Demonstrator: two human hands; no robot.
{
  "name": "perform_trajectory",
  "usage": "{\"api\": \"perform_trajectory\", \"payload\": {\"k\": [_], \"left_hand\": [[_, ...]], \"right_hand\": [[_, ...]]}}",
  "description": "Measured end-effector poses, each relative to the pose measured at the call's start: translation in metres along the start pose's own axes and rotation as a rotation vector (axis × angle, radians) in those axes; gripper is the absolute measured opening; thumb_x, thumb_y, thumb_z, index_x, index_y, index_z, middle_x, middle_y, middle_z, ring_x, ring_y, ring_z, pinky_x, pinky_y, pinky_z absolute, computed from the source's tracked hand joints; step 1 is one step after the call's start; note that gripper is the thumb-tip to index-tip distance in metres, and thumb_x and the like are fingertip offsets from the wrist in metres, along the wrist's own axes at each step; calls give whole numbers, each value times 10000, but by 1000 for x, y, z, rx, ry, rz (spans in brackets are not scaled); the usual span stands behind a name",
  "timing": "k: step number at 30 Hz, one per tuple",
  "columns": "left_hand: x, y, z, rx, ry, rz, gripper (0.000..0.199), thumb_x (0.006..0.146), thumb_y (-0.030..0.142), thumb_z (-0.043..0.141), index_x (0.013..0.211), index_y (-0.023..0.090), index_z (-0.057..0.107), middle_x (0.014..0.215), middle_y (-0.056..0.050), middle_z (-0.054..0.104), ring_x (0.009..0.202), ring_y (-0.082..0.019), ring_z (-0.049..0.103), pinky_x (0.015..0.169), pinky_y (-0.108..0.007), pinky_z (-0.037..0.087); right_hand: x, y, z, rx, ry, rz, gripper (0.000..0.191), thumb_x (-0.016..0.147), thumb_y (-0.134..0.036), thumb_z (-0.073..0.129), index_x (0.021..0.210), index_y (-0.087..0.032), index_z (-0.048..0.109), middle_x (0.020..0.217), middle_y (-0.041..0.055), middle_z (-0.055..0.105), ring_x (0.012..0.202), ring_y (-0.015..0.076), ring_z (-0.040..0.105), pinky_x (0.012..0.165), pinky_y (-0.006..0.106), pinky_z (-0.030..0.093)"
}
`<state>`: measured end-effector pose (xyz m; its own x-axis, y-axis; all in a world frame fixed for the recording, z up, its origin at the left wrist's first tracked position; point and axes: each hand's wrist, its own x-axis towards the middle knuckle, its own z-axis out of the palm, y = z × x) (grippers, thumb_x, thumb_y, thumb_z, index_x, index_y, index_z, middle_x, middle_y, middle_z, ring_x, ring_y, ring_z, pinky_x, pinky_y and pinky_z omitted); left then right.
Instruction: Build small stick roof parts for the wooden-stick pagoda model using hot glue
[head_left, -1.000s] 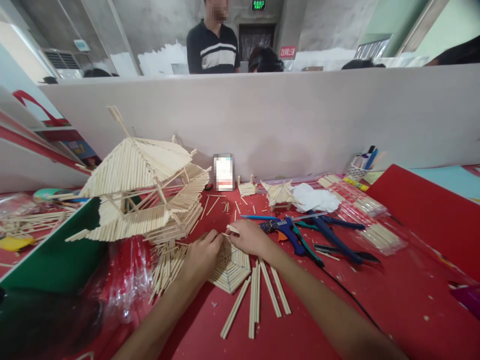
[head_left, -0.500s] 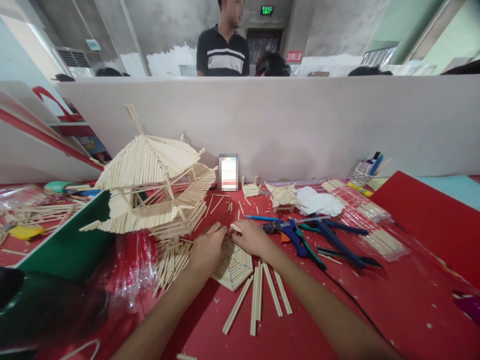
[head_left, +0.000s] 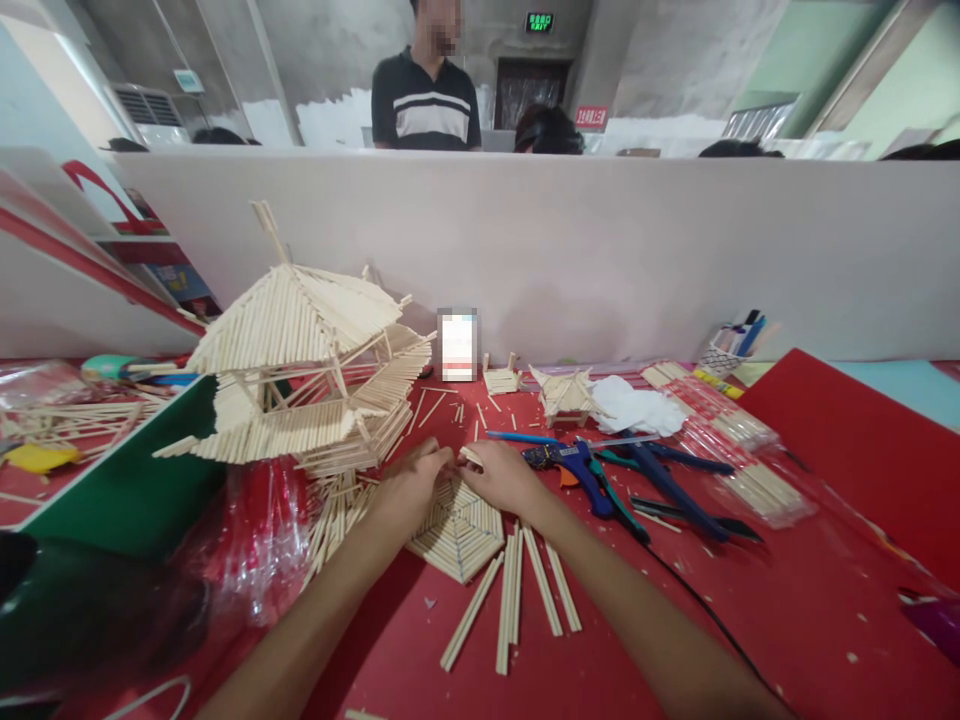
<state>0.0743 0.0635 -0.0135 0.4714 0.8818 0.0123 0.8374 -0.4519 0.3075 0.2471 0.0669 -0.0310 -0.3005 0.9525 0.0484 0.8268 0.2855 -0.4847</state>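
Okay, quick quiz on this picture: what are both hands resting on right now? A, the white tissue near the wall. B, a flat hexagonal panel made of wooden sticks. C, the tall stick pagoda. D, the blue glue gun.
B: the left hand and the right hand meet at the far edge of the flat hexagonal stick panel on the red table, while the glue gun lies untouched to the right.

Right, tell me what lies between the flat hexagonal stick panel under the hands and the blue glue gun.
In the head view, only the right hand and its wrist lie between the flat hexagonal stick panel and the blue glue gun; beyond that, bare red tabletop.
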Motion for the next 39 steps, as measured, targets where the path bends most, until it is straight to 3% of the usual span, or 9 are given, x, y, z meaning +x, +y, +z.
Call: {"api": "perform_trajectory", "payload": {"k": [9, 21, 28, 33, 39], "left_hand": [[-8, -12, 9, -1, 59, 35, 195, 958, 242, 468, 988, 268, 658, 957, -15, 625, 872, -164, 625, 714, -243, 415], [8, -11, -3, 40, 1, 109, 230, 931, 164, 457, 899, 216, 678, 886, -7, 586, 731, -140, 561, 629, -248, 375], [0, 3, 0, 241, -38, 101, 291, 894, 43, 408, 1055, 181, 607, 1179, -83, 577, 981, -206, 594, 782, -289, 477], [2, 11, 3, 404, -61, 140, 302, 899, 15, 369, 1084, 141, 572, 1172, -131, 569, 1084, -256, 574, 858, -363, 506], [-3, 7, -3, 435, -88, 179, 317, 887, 0, 397, 1120, 130, 567, 1216, -156, 575, 1152, -278, 566, 956, -416, 481]], "right_hand": [[2, 2, 5, 69, -5, 8, 161, 883, -290, 590, 901, -187, 712, 888, 57, 748, 822, 180, 664, 685, 240, 383], [2, 1, 4, 5, 0, 4, 134, 865, -262, 574, 809, -181, 665, 810, 56, 715, 756, 173, 622, 625, 246, 310], [-1, 1, 5, -12, 1, 19, 121, 851, -220, 550, 832, -183, 664, 847, 56, 716, 788, 178, 618, 644, 254, 312], [-2, -1, 7, -99, 27, 54, 152, 871, -223, 527, 861, -185, 674, 908, 74, 725, 829, 188, 630, 651, 273, 302], [-3, -4, 6, -83, 11, 52, 144, 895, -260, 542, 892, -198, 672, 935, 64, 727, 845, 186, 644, 672, 267, 330]]}}
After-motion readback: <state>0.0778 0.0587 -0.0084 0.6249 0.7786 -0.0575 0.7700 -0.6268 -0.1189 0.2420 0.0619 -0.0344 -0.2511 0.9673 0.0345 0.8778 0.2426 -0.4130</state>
